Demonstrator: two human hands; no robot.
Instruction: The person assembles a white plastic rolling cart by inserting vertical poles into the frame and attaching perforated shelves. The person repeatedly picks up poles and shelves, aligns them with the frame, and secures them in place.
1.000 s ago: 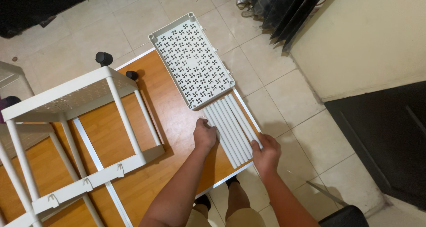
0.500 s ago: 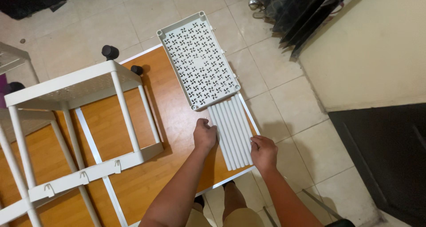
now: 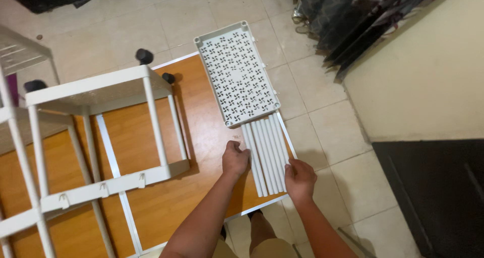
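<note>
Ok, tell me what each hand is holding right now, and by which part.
Neither hand lifts anything. The left hand and right hand rest against the near ends of the row of white plastic tubes, one on either side; a closed grip cannot be told.

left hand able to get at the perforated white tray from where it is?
Probably yes. The left hand rests beside the white tubes; the perforated tray lies just beyond on the wooden board, nothing between.

No packages, labels, signs or screens are visible.

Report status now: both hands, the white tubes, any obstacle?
Left hand and right hand flank white tubes. Tubes lie side by side. Perforated tray abuts far ends.
</note>
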